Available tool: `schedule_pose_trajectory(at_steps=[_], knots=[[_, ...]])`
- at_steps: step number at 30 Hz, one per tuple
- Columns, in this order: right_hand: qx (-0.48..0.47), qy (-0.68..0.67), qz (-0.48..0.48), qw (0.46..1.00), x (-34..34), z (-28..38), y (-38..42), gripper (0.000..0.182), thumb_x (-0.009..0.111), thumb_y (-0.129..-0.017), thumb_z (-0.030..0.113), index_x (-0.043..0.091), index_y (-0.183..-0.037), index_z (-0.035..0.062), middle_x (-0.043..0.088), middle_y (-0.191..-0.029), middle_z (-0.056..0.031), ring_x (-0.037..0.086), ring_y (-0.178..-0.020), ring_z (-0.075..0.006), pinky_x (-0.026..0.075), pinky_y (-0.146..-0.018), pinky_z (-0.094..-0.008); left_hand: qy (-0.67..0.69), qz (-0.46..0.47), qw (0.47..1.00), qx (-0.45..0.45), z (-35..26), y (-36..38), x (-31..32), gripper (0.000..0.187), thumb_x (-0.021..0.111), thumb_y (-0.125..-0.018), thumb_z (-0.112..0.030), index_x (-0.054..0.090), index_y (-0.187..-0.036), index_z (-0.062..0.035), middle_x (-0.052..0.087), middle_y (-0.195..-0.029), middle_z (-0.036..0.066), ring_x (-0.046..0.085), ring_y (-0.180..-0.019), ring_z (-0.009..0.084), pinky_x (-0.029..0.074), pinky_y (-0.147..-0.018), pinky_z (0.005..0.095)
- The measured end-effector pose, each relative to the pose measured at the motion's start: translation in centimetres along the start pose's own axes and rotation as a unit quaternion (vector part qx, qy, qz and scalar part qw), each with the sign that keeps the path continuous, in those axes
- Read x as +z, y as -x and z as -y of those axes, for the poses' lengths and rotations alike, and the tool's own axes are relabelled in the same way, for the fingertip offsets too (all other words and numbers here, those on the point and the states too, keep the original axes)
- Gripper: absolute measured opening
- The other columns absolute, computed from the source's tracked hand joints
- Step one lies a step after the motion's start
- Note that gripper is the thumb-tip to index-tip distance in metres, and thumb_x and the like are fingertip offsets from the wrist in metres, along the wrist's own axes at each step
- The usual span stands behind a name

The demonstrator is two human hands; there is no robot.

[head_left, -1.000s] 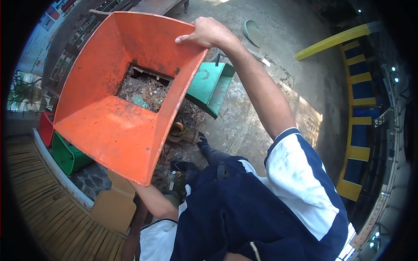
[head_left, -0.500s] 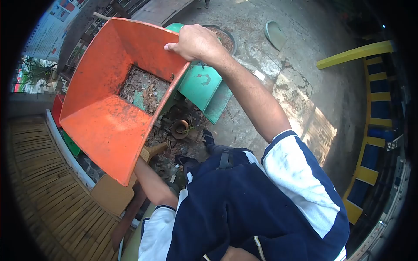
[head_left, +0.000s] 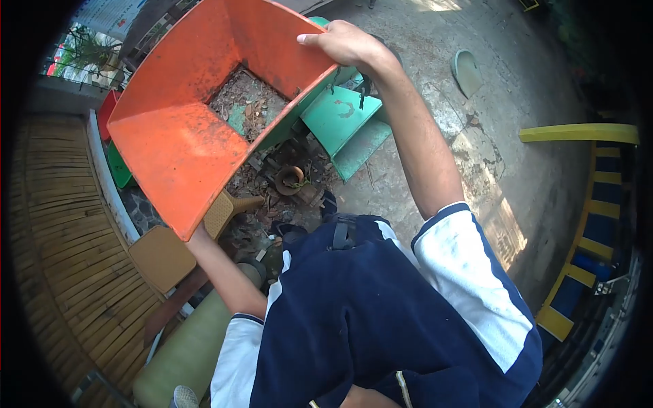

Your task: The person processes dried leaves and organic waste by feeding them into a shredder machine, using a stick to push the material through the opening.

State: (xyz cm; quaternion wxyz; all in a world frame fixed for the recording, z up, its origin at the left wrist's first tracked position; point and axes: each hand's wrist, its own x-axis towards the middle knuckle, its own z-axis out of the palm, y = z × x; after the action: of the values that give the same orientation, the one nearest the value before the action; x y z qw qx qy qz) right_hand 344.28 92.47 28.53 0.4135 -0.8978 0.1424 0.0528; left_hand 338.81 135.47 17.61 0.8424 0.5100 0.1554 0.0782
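Note:
A large orange funnel-shaped hopper (head_left: pixel 180 136) with a square open bottom fills the upper left of the head view, tilted toward me. My right hand (head_left: pixel 347 44) grips its right rim, thumb over the edge and the other fingers out of sight behind it. At the hopper's near lower corner, my left hand (head_left: pixel 196 238) reaches behind the wall, so its fingers are hidden. Through the square opening, dry leaves and debris (head_left: pixel 255 109) show on the ground. Just right of the hopper is a green metal chute (head_left: pixel 343 122) with chipped paint.
Below the hopper, a rusty round pipe end (head_left: pixel 289 178) sits among litter near my feet. A tan woven plastic seat (head_left: pixel 162 258) and a bamboo-slat surface (head_left: pixel 68 251) are at left. A yellow beam (head_left: pixel 578 134) stands at right. On the concrete lies a pale green curved piece (head_left: pixel 466 73).
The orange hopper has shifted up and slightly right in view, with both hands moving along with it. My viewpoint has turned a little, so the surroundings shift too.

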Motion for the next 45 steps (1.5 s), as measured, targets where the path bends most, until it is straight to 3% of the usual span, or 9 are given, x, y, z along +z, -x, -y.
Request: schedule_pose_trajectory(at_steps=[6,18,28,30,31,34,39,42,45], knots=[[0.043,-0.272,0.049,0.960,0.0,0.6,1.5,0.060,0.068,-0.090,0.040,0.060,-0.128,-0.0059,0.068,-0.119,-0.0229,0.069,-0.103,-0.0260,0.054,-0.092,-0.0355,0.050,0.283,0.955,-0.069,-6.8,3.3,-3.2,0.072,0.033,-0.107,-0.052,0.030,-0.152,0.0047,0.038,-0.155,0.019,0.040,-0.142,0.0277,0.028,-0.119,0.0439],[-0.024,-0.190,-0.008,0.982,0.6,1.1,0.7,0.038,0.075,-0.087,0.020,0.064,-0.117,-0.0007,0.071,-0.103,-0.0113,0.068,-0.089,-0.0148,0.054,-0.082,-0.0321,-0.115,0.222,0.968,0.000,-5.5,2.3,0.2,0.055,0.059,-0.092,-0.007,0.040,-0.142,0.0037,0.053,-0.133,0.015,0.053,-0.122,0.0204,0.039,-0.109,0.0355],[0.026,-0.170,0.069,0.983,2.1,6.7,1.8,0.034,0.068,-0.081,0.012,0.064,-0.112,-0.0013,0.070,-0.097,-0.0093,0.067,-0.085,-0.0145,0.053,-0.080,-0.0288,-0.210,-0.010,0.977,0.018,-3.2,-6.1,-13.9,0.052,0.042,-0.107,-0.041,0.055,-0.133,0.0026,0.058,-0.132,0.018,0.059,-0.118,0.0236,0.048,-0.098,0.0386],[0.020,-0.192,0.085,0.977,2.6,7.6,2.0,0.029,0.068,-0.080,0.009,0.065,-0.108,-0.0008,0.070,-0.094,-0.0067,0.065,-0.082,-0.0118,0.052,-0.079,-0.0278,-0.435,-0.181,0.876,0.103,-2.9,-11.0,-24.0,0.054,0.056,-0.101,-0.041,0.056,-0.130,0.0052,0.058,-0.132,0.022,0.057,-0.123,0.0329,0.047,-0.100,0.0444],[0.003,-0.165,0.087,0.982,2.7,7.4,1.3,0.026,0.067,-0.080,0.007,0.065,-0.105,-0.0002,0.068,-0.092,-0.0039,0.063,-0.080,-0.0100,0.051,-0.077,-0.0271,-0.703,-0.300,0.642,0.057,-3.0,-14.9,-36.7,0.069,0.066,-0.092,-0.048,0.053,-0.133,0.0062,0.055,-0.136,0.027,0.053,-0.126,0.0413,0.042,-0.105,0.0516],[-0.008,-0.137,0.062,0.989,3.9,9.1,2.1,0.017,0.066,-0.081,0.002,0.063,-0.097,0.0024,0.058,-0.083,0.0054,0.052,-0.076,-0.0051,0.045,-0.073,-0.0252,-0.746,-0.433,0.502,-0.059,-5.2,-16.3,-43.4,0.100,0.076,-0.078,-0.060,0.041,-0.144,0.0061,0.047,-0.145,0.031,0.044,-0.135,0.0467,0.036,-0.112,0.0547],[0.012,-0.099,0.074,0.992,4.5,12.1,3.3,0.025,0.063,-0.079,0.002,0.063,-0.103,0.0005,0.059,-0.088,0.0044,0.051,-0.081,-0.0042,0.045,-0.078,-0.0242,-0.628,-0.345,0.684,-0.139,-4.1,-20.8,-57.9,0.105,0.081,-0.073,-0.060,0.044,-0.141,0.0105,0.047,-0.145,0.030,0.048,-0.133,0.0455,0.040,-0.111,0.0503],[0.024,-0.094,0.077,0.992,4.4,12.2,3.2,0.025,0.064,-0.078,0.002,0.063,-0.103,0.0010,0.060,-0.089,0.0041,0.051,-0.081,-0.0041,0.045,-0.078,-0.0243,-0.663,-0.409,0.598,-0.188,-7.0,-20.6,-53.4,0.104,0.083,-0.073,-0.056,0.044,-0.139,0.0138,0.051,-0.142,0.031,0.052,-0.131,0.0429,0.042,-0.111,0.0456],[0.045,-0.107,0.058,0.992,4.3,12.0,3.2,0.025,0.066,-0.077,0.002,0.063,-0.102,0.0023,0.057,-0.087,0.0057,0.050,-0.081,-0.0038,0.044,-0.078,-0.0241,-0.617,-0.342,0.684,-0.184,-4.9,-22.6,-59.5,0.103,0.084,-0.074,-0.053,0.043,-0.140,0.0143,0.055,-0.138,0.032,0.055,-0.129,0.0391,0.042,-0.110,0.0438]])
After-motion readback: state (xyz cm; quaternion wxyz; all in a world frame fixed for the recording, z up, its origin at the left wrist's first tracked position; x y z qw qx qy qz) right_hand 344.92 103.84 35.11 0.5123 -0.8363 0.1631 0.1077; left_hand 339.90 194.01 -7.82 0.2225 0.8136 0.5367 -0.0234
